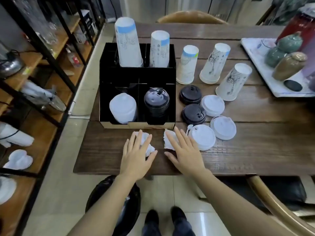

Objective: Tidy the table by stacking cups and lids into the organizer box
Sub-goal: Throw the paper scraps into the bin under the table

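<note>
Table (238, 150): wood, beside shelves.
Hands: left (136, 155) and right (185, 154) flat, open, each on a napkin.
Box (119, 79): part-filled.
Cups (187, 65), lids (213, 106): loose, right.
Advice: nest cups squarely.

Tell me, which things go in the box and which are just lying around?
For the job: box, three loose cups, two black lids, three white lids.
Just lying about: tissues, tray of jars, bin.
</note>
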The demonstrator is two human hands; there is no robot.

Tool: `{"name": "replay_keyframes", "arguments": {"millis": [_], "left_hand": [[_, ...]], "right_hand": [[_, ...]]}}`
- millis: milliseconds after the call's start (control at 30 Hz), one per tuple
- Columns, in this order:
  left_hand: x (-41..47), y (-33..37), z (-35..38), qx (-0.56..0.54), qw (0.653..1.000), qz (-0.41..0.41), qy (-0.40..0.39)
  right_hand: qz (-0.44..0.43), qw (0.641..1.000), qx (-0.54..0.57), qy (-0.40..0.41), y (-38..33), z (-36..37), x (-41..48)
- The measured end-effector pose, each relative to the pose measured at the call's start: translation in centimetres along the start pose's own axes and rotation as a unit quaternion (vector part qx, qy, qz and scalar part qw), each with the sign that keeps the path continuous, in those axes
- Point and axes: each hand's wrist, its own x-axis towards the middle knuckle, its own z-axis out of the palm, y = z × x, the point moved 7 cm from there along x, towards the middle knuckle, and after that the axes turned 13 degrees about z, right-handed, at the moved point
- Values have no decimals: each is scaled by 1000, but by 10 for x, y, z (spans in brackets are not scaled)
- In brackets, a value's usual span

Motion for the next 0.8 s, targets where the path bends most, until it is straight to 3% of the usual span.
{"name": "replay_keyframes", "arguments": {"millis": [100,267,333,500,633,800], "left_hand": [[-3,-4,12,18,1000,14,1],[-8,-15,10,-48,994,16,97],[-15,-15,0,-82,987,-20,136],[-45,-24,-27,-191,935,-146,262],[-84,-43,-42,-179,898,-213,341],[-154,-80,-30,-211,830,-343,387]], "right_hand": [[-6,1000,-19,19,2,12,-1],[-41,995,-6,93,-12,10,0],[-49,995,33,84,-21,4,0],[-26,989,143,-32,-36,7,1],[-132,983,127,-5,-79,0,-1],[-283,932,227,-22,-152,-9,-34]]}}
